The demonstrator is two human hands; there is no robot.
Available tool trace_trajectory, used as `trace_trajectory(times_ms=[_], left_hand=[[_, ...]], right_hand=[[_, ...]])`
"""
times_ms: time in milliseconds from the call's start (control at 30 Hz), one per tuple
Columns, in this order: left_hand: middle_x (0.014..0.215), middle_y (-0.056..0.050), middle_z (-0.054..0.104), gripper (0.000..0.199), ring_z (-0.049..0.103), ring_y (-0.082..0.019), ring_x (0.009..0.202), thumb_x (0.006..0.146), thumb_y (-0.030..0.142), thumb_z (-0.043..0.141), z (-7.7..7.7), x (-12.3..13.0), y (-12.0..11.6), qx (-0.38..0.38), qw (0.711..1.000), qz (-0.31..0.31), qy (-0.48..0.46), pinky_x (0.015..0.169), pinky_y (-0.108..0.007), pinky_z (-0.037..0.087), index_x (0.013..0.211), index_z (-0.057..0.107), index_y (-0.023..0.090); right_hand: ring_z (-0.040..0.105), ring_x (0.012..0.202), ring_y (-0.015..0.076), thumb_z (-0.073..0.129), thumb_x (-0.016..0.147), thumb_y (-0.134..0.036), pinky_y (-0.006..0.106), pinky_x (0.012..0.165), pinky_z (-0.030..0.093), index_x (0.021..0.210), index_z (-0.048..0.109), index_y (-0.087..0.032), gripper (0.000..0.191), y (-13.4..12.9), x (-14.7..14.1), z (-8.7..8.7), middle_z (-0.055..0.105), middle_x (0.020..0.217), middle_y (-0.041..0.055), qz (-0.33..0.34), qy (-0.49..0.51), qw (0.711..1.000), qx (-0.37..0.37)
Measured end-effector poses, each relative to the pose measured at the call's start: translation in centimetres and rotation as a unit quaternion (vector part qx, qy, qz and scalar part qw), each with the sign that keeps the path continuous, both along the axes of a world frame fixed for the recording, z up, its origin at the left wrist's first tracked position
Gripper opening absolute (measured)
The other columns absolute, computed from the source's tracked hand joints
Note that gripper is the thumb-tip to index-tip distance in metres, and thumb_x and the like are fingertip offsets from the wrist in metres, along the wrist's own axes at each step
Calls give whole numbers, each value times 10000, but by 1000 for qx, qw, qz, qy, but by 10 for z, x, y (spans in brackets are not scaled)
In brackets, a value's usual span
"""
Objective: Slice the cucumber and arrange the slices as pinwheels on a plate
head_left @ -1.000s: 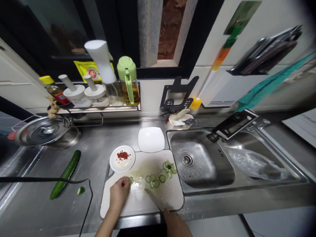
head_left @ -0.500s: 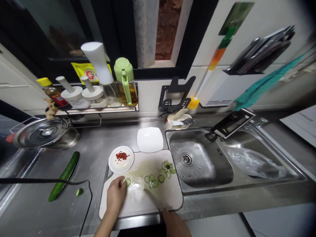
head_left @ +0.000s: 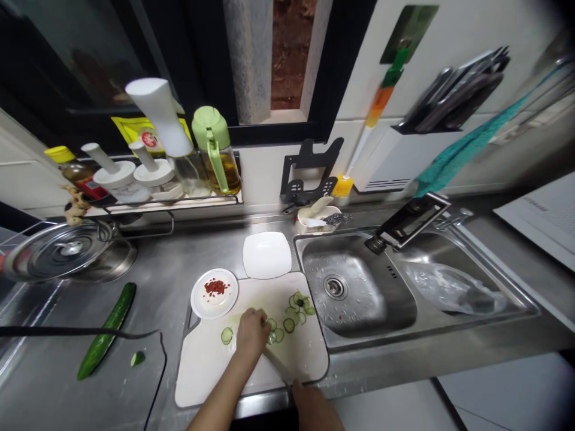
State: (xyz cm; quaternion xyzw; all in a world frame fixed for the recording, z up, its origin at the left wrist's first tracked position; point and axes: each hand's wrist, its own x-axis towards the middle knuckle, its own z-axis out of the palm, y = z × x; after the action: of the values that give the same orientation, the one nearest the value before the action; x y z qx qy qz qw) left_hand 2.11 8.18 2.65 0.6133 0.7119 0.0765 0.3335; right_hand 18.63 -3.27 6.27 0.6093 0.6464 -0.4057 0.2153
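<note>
Head view: left hand (head_left: pixel 251 336) curls over thin, round cucumber slices (head_left: pixel 279 335), its hold unclear; right hand (head_left: pixel 313 406) closes around a smooth metal knife (head_left: pixel 275 364).

The left hand (head_left: pixel 251 334) partly covers the cucumber slices (head_left: pixel 279 335) — whether it grips one is unclear. The right hand (head_left: pixel 313 404) hides the handle of the knife (head_left: pixel 277 364); the black cable (head_left: pixel 90 330) runs off the left edge.

The left grip (head_left: pixel 252 331), palm down, reaches farther forward than the curled right grip (head_left: pixel 313 404).
</note>
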Motion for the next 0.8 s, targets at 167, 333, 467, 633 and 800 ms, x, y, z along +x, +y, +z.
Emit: trace_trajectory(times_ms=[167,333,467,633,800], left_hand=[[808,-43,610,135,565,-164,841,691,93,587,0,2,2,-3,1000,-1,3,738,-249,365,752,676,175],[777,-34,626,146,564,-161,824,676,65,577,1,4,3,4,1000,-9,-8,742,-249,364,712,664,176],[722,-18,627,159,559,-157,795,691,54,560,2,6,1,13,999,-20,-23,727,-243,353,695,651,185],[661,16,609,153,552,-124,690,726,71,550,6,3,-3,20,999,-11,-41,647,-214,334,728,645,192],[641,49,632,205,569,-94,623,764,108,534,5,-19,-16,6,993,67,-94,629,-183,365,861,684,210]], right_hand=[[621,1056,283,489,713,-66,346,824,472,1214,593,-237,539,1,1,0,685,1102,129,1,5,1000,-8],[617,1033,250,570,853,-202,387,856,484,1198,585,-197,346,2,0,2,665,1094,104,3,-1,1000,-15],[604,985,204,578,899,-378,418,839,510,1170,570,-194,328,3,-1,7,609,1146,66,2,-6,1000,-9],[589,1008,210,567,906,-373,420,837,515,1197,554,-199,340,3,-1,14,573,1211,79,-4,-10,1000,24],[588,1010,212,569,905,-368,421,836,515,1196,554,-201,336,2,1,13,574,1211,79,-2,-15,999,37]])
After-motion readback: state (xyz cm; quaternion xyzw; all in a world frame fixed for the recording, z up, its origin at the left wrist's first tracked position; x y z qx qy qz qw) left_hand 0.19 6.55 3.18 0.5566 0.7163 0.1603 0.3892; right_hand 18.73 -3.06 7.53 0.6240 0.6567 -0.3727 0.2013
